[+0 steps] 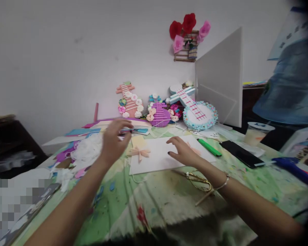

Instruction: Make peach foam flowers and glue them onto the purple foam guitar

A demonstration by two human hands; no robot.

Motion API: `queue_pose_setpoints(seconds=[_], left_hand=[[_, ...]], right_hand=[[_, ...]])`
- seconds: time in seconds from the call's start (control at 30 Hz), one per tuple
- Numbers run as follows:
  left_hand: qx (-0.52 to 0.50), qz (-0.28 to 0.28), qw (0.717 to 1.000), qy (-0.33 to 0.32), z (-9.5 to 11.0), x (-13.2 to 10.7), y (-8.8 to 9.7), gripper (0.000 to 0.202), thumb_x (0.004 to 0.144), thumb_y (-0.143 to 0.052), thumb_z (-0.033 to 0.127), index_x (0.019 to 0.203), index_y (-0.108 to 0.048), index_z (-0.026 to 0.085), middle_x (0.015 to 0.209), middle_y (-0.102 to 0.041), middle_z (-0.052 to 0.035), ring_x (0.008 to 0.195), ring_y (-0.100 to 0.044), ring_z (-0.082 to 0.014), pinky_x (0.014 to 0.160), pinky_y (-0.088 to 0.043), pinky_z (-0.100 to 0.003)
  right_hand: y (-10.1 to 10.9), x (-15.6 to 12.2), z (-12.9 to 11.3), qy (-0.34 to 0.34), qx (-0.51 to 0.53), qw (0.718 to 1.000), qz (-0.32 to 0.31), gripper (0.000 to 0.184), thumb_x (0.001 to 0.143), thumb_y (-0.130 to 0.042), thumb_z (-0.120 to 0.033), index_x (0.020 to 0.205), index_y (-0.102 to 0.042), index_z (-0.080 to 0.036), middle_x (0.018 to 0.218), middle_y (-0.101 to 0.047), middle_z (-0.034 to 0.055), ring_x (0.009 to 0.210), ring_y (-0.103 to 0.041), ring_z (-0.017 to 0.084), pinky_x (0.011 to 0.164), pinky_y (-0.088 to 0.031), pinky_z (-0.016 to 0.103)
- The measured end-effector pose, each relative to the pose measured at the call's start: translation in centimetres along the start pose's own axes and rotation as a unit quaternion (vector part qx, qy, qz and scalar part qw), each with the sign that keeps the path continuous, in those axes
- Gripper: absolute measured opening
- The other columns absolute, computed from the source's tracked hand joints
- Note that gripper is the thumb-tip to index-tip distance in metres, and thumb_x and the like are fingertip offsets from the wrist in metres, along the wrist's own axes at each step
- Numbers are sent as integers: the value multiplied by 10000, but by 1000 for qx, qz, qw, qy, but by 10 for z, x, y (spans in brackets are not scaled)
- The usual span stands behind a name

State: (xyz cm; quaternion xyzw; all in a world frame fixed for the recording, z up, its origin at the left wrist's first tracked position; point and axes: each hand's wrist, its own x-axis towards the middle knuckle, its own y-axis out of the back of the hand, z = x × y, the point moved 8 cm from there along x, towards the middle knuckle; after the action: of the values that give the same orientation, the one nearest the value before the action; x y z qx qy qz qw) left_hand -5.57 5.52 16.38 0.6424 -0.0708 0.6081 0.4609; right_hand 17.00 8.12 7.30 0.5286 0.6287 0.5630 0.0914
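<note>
A white sheet of paper or board [156,162] lies on the table in front of me. On its left part rests a peach bow-like shape of folded strips [140,153], beside a pale yellow square [138,140]. My left hand [115,138] hovers left of the sheet, slightly blurred, its fingers bent and apart from the thumb with nothing visible between them. Over the sheet's right half is my right hand [182,152], fingers spread and holding nothing. Behind it another peach piece [194,149] is partly hidden. Gold-handled scissors [201,181] lie under my right wrist.
To the right are a green marker [209,147], a black phone [241,153], a lidded cup [258,133] and a blue-handled tool [295,169]. White string [86,150] is piled at left. Several decorated paper instruments [160,114] stand along the wall.
</note>
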Motion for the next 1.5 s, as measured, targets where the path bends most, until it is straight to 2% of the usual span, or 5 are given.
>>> queue_pose_setpoints(seconds=[0.13,0.23,0.53,0.93,1.5], left_hand=[[7,-222,975,-1,-32,-18,-83,324,651,-433,-10,808,-649,174,870,-658,-54,903,-593,-200,842,-470,-355],[62,-256,962,68,-65,-34,-111,265,641,-455,53,811,-619,174,853,-663,-56,838,-591,-204,774,-459,-327],[123,-287,934,175,-81,-58,-109,191,727,-520,365,747,-544,177,761,-647,-68,699,-583,-218,603,-384,-298],[-22,-260,953,155,-41,-74,-136,295,734,-503,147,1023,-518,201,837,-677,-42,782,-616,-191,718,-434,-298],[-156,-258,946,120,-21,-82,-141,440,636,-555,103,1056,-462,197,842,-654,-30,797,-631,-182,721,-490,-298]], right_hand=[[-39,35,-16,21,22,998,-59,385,752,-592,-165,1127,-509,-134,1158,-499,145,1095,-481,238,927,-402,389],[-58,46,-14,28,33,996,-72,360,745,-598,-146,1099,-531,-133,1115,-530,131,1061,-497,228,919,-399,385],[-83,44,-8,29,85,995,-52,173,751,-555,-87,897,-609,-164,962,-634,71,915,-567,180,844,-416,333],[-76,39,-12,31,94,995,-16,312,764,-569,-90,1067,-577,-166,1043,-642,90,937,-587,185,831,-438,334],[-89,34,-25,114,-32,991,-61,71,754,-609,-208,721,-654,-166,783,-640,68,793,-511,185,745,-335,313]])
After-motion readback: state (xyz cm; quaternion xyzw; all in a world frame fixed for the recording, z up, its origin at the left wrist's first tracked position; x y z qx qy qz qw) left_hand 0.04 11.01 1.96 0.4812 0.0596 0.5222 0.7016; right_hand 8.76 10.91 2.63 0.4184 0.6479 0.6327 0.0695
